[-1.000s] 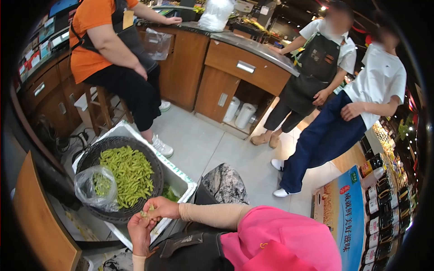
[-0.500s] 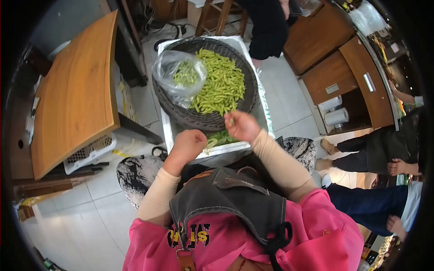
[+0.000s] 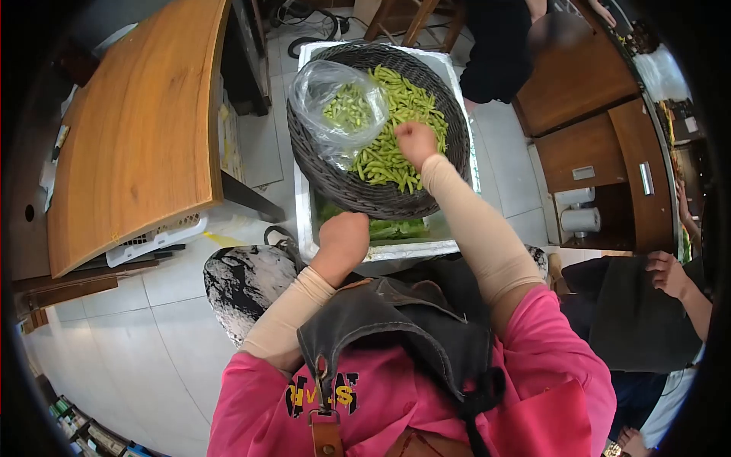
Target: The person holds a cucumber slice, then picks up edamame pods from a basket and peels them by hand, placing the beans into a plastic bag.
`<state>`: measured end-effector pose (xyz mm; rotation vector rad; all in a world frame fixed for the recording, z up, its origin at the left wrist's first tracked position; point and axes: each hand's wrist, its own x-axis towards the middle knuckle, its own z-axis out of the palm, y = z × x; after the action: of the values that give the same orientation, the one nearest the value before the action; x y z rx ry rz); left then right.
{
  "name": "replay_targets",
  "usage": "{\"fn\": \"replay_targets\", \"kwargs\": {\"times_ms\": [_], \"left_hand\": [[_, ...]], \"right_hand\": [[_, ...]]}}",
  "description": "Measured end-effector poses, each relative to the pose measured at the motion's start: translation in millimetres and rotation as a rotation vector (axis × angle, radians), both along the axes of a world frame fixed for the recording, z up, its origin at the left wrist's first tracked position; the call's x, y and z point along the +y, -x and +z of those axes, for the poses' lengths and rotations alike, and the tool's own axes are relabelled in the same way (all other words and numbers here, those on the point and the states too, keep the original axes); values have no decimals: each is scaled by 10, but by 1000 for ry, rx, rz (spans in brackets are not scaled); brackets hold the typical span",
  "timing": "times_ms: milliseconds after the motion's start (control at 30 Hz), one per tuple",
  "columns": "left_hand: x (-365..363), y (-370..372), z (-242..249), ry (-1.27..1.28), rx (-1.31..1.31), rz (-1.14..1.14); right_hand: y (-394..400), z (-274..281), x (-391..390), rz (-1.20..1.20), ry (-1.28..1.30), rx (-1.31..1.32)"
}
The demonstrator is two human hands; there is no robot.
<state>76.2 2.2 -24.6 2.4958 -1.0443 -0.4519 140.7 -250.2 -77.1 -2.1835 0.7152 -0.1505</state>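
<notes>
Green edamame pods (image 3: 411, 103) lie heaped in a dark woven basket (image 3: 384, 203). A clear plastic bag (image 3: 308, 95) sits in the basket's left side, with small green beans or pieces inside. My right hand (image 3: 420, 145) is over the pods, its fingers drawn together at the heap; whatever they pinch is too small to make out. My left hand (image 3: 343, 242) is closed in front of the basket, near the front left of the white foam box (image 3: 308, 236). Its fingertips are turned away, so its contents are hidden.
The basket rests on the foam box, where green scraps (image 3: 403, 228) show at the front. A wooden table (image 3: 145, 129) stands at left, a wooden cabinet (image 3: 586, 145) at right. Another person's dark-clothed leg (image 3: 495, 53) is behind the box; another person's hand (image 3: 668, 274) shows at right.
My right hand has moved from the basket's front edge forward onto the pods. My left hand stays low in front, now more curled. The view has shifted slightly.
</notes>
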Motion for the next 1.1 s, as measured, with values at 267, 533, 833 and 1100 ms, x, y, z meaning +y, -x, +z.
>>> {"fn": "replay_targets", "kwargs": {"times_ms": [267,533,833,1100], "left_hand": [[-88,6,154,71,210,-50],[-201,-34,200,522,323,160],[-318,55,330,761,1216,320],[-185,171,265,639,1163,264]], "right_hand": [[454,-108,160,111,421,-106],[832,331,61,-251,-635,-238],[1445,918,602,31,-1101,-266],[1682,975,690,186,-754,-165]]}}
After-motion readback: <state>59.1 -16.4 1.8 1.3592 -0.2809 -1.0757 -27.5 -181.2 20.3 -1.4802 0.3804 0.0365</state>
